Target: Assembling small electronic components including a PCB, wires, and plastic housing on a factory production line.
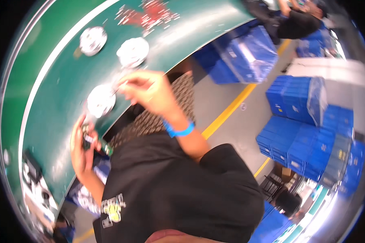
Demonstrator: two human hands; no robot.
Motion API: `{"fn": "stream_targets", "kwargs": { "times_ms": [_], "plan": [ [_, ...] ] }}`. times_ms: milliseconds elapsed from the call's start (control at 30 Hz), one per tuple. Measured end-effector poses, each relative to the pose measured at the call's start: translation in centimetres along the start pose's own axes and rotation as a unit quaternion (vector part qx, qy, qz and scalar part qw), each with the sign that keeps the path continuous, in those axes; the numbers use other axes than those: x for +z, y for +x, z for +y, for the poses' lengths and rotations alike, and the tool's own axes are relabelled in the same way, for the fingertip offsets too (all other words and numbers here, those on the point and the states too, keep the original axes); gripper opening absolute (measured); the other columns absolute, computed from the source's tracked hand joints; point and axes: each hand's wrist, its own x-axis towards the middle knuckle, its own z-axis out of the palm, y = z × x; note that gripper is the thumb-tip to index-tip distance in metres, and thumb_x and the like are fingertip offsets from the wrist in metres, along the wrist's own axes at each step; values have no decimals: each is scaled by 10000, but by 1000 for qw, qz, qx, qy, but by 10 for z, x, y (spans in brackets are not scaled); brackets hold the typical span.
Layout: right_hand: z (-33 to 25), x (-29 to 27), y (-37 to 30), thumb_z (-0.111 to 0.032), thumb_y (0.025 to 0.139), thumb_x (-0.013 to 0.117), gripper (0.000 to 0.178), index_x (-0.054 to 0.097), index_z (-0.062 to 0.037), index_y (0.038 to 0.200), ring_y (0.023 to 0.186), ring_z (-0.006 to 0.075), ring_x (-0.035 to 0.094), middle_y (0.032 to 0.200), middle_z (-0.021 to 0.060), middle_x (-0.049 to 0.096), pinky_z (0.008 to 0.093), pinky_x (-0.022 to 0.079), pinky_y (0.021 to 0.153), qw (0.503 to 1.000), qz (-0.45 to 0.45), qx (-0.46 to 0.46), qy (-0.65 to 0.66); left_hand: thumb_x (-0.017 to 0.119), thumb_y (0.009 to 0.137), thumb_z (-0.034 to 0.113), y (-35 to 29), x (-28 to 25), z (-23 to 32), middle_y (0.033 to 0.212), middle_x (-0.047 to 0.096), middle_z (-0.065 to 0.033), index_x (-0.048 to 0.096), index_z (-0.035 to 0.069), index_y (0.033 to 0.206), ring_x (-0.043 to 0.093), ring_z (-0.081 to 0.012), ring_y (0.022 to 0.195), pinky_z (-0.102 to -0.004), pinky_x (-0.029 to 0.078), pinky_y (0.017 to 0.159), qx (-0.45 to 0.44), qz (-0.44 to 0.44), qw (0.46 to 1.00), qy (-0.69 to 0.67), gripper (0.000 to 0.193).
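My left hand (82,148) is curled around a small dark and green piece (87,141), just off the table's near edge. Blur hides what kind of part it is. Beside it, a round white item (101,100) lies on the green table (65,117). My right hand (150,91), with a blue band at the wrist, is raised by that item with thumb and fingers pinched together. Something small and pale shows at its fingertips, too blurred to name. Two more round white items (133,52) (93,41) lie farther along the table.
A scatter of small red and white pieces (150,17) covers the table's far part. Black and white equipment (32,170) stands at the left. Blue crates (294,99) and a plastic-wrapped blue stack (251,54) stand on the floor at right. Another person (298,24) is at the upper right.
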Motion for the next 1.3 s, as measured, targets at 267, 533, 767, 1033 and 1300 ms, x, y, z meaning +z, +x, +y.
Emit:
{"fn": "stream_targets", "kwargs": {
  "times_ms": [267, 533, 767, 1033, 1300],
  "plan": [
    [29, 28, -12, -21, 898, 609, 185, 558, 21, 1070, 683, 109, 627, 896, 95, 674, 220, 483, 573, 980, -35, -73, 179, 487, 988, 261, 6, 36, 1, 1221, 559, -176, 258, 45, 1462, 614, -156, 831, -239, 522, 547, 36, -68, 993, -93, 569],
    [45, 42, -17, -35, 798, 724, 94, 708, -7, 887, 718, 126, 626, 830, 88, 690, 265, 486, 622, 968, -51, -236, -62, 469, 998, 278, 23, 40, -6, 1244, 555, -156, 267, 69, 1467, 588, -113, 778, -218, 511, 550, 90, -37, 992, -84, 552],
    [40, 36, -4, -34, 777, 692, 77, 682, -15, 851, 756, 259, 647, 831, 103, 663, 335, 517, 662, 915, -26, -341, -213, 380, 1017, 339, 22, 51, 5, 1279, 519, -191, 305, 24, 1435, 485, -81, 509, -206, 405, 360, 77, -42, 994, -61, 529],
    [49, 47, -10, 61, 755, 691, 166, 700, -6, 908, 533, 79, 577, 793, 65, 655, 220, 440, 459, 924, -41, -320, -207, 401, 1012, 279, 10, 49, -4, 1253, 553, -212, 336, 28, 1411, 573, -121, 560, -255, 514, 425, 75, -40, 992, -96, 475],
    [49, 50, -11, 60, 738, 709, 163, 692, 11, 892, 499, 79, 588, 802, 77, 661, 217, 433, 442, 916, -14, -328, -231, 420, 1013, 301, 7, 55, -13, 1309, 514, -195, 375, 48, 1393, 603, -132, 677, -266, 558, 525, 86, -56, 989, -103, 459]
  ]
}}
